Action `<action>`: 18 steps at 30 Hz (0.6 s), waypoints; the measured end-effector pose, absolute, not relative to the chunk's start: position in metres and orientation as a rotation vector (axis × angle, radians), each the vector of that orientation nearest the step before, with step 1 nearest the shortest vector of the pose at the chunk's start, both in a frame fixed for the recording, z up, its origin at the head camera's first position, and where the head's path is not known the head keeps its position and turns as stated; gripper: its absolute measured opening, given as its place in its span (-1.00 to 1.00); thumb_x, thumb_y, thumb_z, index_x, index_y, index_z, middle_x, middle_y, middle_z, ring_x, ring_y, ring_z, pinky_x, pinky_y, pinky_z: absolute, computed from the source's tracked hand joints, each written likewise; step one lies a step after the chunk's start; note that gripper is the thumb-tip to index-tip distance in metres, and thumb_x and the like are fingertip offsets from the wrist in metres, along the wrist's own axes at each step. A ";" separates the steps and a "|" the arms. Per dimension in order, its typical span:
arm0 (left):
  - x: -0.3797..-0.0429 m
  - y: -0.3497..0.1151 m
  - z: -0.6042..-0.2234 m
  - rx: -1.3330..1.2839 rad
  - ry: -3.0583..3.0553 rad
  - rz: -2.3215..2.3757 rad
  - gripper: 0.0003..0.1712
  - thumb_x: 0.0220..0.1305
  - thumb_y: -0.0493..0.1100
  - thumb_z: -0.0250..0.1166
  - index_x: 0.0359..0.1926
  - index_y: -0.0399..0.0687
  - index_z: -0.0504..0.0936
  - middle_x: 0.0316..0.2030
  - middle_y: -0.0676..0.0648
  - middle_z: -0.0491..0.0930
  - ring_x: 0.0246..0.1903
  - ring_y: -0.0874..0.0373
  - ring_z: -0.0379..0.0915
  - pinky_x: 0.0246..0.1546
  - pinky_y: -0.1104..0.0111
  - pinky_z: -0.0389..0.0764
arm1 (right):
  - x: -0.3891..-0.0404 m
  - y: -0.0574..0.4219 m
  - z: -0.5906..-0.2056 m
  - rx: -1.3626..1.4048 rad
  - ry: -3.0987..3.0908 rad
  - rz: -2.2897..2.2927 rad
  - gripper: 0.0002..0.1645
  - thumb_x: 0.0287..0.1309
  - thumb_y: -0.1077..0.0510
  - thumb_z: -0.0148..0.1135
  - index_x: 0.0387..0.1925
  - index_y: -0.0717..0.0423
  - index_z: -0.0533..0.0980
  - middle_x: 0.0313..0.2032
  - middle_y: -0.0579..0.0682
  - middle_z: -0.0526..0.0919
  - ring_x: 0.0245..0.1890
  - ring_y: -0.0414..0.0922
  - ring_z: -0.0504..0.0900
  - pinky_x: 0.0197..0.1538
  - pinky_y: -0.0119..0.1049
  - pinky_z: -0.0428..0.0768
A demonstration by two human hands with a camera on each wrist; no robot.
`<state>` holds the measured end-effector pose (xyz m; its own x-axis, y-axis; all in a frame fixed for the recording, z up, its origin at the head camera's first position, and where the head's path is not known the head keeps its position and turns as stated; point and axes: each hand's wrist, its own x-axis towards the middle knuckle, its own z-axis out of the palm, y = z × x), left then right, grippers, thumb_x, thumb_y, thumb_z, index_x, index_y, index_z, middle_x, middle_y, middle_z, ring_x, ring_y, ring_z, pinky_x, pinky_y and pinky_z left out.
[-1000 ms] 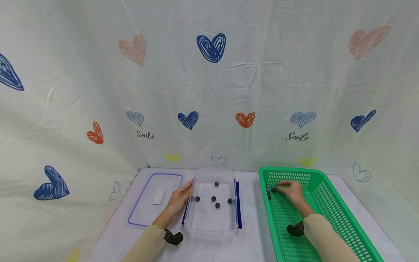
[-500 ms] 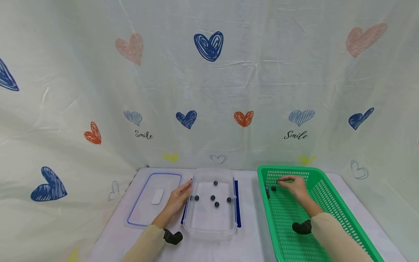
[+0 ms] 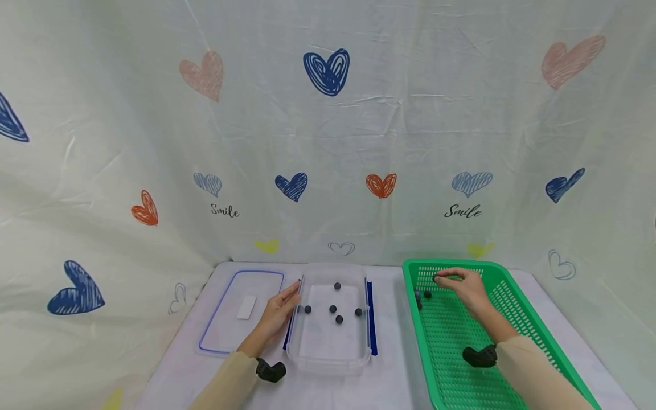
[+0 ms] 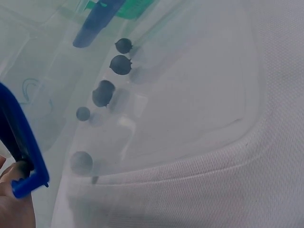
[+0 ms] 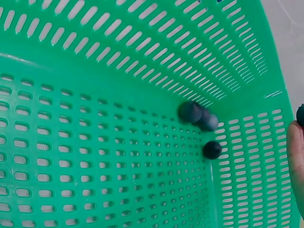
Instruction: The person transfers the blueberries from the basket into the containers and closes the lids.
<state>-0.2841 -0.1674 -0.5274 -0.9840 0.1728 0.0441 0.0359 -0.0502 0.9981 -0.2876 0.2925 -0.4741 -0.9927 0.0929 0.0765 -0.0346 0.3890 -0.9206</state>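
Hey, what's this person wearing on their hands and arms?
The left hand and right hand are bare. The left sleeve and right sleeve are plain and cream. At the sleeve ends sit a left device and right device, both curved and black.

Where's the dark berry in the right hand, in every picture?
Head view: the dark berry is right of centre, in the right hand, at the far end of the green basket.
Left wrist view: not in it.
Right wrist view: dark berry cut off at the right edge, halfway up.
Shared landmark: the green basket.
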 end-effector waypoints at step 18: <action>-0.284 -0.168 -0.527 0.233 2.033 2.204 -0.40 0.53 -0.30 0.05 0.48 -0.38 0.13 0.50 -0.30 0.02 0.48 -0.13 -0.08 0.41 0.17 0.09 | -0.265 0.281 -0.448 0.065 -2.482 1.807 -0.49 0.23 0.06 0.40 0.02 0.40 0.58 0.08 0.13 0.56 -0.15 -0.34 0.59 0.26 0.23 0.40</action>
<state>-0.2843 -0.1682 -0.5274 -0.9791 0.2021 0.0229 0.0066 -0.0810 0.9967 -0.2649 0.2809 -0.4481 -0.9966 0.0075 0.0817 -0.0755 0.3073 -0.9486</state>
